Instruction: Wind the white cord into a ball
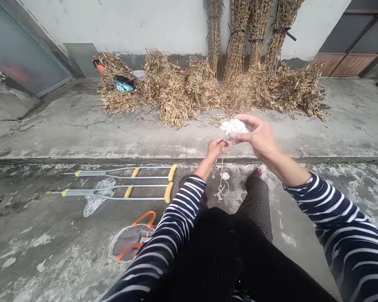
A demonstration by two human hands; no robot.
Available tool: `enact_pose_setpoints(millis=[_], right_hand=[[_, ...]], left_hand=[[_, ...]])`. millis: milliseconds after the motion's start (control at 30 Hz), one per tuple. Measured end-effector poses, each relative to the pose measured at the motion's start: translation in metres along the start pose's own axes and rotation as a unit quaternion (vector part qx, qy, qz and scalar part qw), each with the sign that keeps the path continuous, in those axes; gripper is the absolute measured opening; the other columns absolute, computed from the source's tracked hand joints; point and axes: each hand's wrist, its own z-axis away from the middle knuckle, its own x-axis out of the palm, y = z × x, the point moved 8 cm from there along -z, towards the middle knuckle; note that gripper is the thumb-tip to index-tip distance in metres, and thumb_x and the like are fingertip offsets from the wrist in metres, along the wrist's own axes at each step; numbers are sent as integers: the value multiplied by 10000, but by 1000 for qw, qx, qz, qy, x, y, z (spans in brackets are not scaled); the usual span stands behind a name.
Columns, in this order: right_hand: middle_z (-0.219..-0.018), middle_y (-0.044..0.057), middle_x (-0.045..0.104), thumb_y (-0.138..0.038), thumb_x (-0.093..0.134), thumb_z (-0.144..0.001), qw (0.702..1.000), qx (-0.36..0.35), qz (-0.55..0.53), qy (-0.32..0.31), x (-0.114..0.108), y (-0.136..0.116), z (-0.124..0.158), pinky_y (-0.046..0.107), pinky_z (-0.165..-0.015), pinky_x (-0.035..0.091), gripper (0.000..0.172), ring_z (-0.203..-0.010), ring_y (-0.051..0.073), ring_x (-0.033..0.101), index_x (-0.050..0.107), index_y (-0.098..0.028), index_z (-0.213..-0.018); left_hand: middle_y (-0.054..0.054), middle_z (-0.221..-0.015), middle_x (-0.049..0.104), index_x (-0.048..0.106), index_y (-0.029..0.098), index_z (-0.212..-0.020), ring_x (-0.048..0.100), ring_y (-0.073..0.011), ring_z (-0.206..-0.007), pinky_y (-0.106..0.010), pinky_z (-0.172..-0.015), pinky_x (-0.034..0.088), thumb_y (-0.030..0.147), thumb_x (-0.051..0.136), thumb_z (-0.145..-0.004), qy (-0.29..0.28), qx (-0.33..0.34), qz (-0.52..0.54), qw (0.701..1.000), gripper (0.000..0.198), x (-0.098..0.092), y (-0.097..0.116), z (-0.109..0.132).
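Note:
In the head view, my right hand (261, 133) is closed around a white gathered bundle (233, 126), thumb below and fingers above; it looks like bunched cloth or wound cord, too blurred to say. Just below and to its left, my left hand (216, 149) pinches a thin pale string (222, 161) between thumb and fingers. The string hangs down towards the ground, where a loose tangle lies beside a small white ball of string (225, 176). Whether the string joins the bundle is hidden at the fingertips.
A concrete step edge (119, 160) crosses in front of me. Two crutches (148, 167) lie at left over a clear plastic bag (93, 204), with an orange-handled bag (127, 242) nearer. Dried plant stalks (176, 88) line the wall, and tied bundles (237, 42) lean there.

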Motion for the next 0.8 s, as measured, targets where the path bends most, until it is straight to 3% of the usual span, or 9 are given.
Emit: enact_pose_setpoints(millis=[133,233,300,367,433,600,800], right_hand=[[-1096,64,708,-266,930,-588,997,-55,60,-2,-6,-2,-10,443,-823,653,534,-1021,246,668,730,-191,-1076],[-1160,74,712,-221,898,-635,971,-144,186,48,-23,4,-24,510,-990,584,492,-1104,271,652,739,-181,-1098],[-1169,75,722,-155,877,-624,949,-172,253,79,-34,22,-31,525,-1032,544,491,-1102,284,657,738,-177,-1095],[-1135,76,734,-103,839,-615,940,-169,291,61,-37,49,-31,519,-1010,542,464,-1084,297,668,739,-179,-1061],[-1130,81,746,-100,815,-628,941,-156,300,2,-32,79,-24,510,-1032,530,419,-1114,309,674,747,-190,-1032],[-1216,90,748,-181,798,-678,967,-73,234,-74,-18,130,8,481,-1126,480,392,-1230,306,659,782,-210,-1068],[-1219,79,737,-245,828,-652,972,-13,214,-99,-5,144,29,461,-1119,477,466,-1198,308,665,779,-188,-1112]], left_hand=[[-87,-909,745,702,99,-823,686,-142,-830,-237,-624,599,136,616,-857,-9,-6,-30,999,100,3,-5,8],[-87,-924,762,724,101,-798,692,-141,-812,-256,-671,599,109,615,-834,-38,-34,-79,996,116,10,-18,33],[-81,-934,774,737,106,-797,689,-126,-763,-256,-691,590,102,614,-823,-64,-28,-91,993,126,13,-19,55],[-69,-909,774,737,111,-789,678,-109,-706,-243,-686,574,97,607,-818,-75,-6,-90,993,134,12,-10,74],[-60,-842,759,733,112,-785,677,-109,-685,-229,-665,559,105,611,-819,-85,2,-89,992,127,9,5,85],[-52,-717,711,713,92,-810,660,-108,-619,-203,-565,497,109,632,-822,-109,-66,-48,991,84,0,36,80],[-49,-695,710,701,77,-877,669,-103,-588,-188,-528,441,104,631,-842,-92,-130,12,987,83,-9,21,70]])
